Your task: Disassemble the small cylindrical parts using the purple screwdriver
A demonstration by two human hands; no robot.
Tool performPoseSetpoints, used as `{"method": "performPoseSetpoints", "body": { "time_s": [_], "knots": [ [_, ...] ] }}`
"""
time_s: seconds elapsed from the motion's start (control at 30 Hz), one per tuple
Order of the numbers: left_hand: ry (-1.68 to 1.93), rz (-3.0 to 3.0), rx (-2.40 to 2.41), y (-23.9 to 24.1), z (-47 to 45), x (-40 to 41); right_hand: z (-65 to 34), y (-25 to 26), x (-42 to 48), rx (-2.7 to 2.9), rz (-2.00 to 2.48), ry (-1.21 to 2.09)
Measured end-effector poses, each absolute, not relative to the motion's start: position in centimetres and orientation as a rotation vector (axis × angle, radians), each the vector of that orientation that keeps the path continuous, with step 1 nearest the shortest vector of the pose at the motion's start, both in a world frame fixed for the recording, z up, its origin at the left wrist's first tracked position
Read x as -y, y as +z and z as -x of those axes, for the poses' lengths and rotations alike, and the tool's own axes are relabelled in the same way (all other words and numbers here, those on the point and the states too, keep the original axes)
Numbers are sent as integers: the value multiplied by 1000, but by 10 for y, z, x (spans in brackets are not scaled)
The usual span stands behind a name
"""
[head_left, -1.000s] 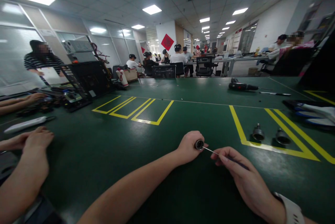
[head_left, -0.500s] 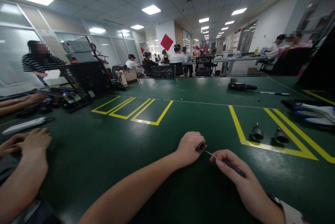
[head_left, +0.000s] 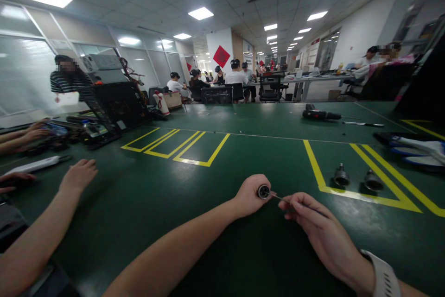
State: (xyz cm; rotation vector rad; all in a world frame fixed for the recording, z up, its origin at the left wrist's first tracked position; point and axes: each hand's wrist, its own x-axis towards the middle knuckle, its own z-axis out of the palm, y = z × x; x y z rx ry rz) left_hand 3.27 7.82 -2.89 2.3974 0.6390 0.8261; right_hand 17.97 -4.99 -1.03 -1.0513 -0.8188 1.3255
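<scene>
My left hand (head_left: 251,195) is wrapped round a cup-shaped metal hole saw (head_left: 263,191), its open end turned toward me. In my right hand (head_left: 313,223) is a slim screwdriver (head_left: 276,196) with a thin metal shaft. Its tip points into the hollow of the cup; whether it touches the inside I cannot tell. Most of the handle is hidden by my fingers. To the right, inside a yellow-taped box, a second hole saw (head_left: 341,176) stands with its shank up, and a third hole saw (head_left: 373,181) rests beside it.
A power drill (head_left: 321,114) and a pen (head_left: 363,124) lie farther back on the green table (head_left: 156,204). Gloves (head_left: 417,148) lie at the right. A co-worker's arm (head_left: 66,209) reaches in at the left. Black equipment (head_left: 121,104) stands behind it.
The hole saw in my left hand has turned so its open end faces me more. My right hand has rolled over the screwdriver. The co-worker's hand has moved right.
</scene>
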Motion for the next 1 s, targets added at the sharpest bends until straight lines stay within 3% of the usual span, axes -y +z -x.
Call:
{"method": "performPoseSetpoints", "body": {
  "time_s": [0.2, 0.7, 1.0],
  "knots": [
    [747, -2647, -741, -27, -33, -75, -179, -15, 54, 1087, 1285, 1130],
    [798, -2384, -543, -25, -34, -78, -186, -12, 45, 714, 964, 1438],
    [701, -2620, -639, -27, -31, -76, -179, -7, 53, 920, 1219, 1213]
  ]
}}
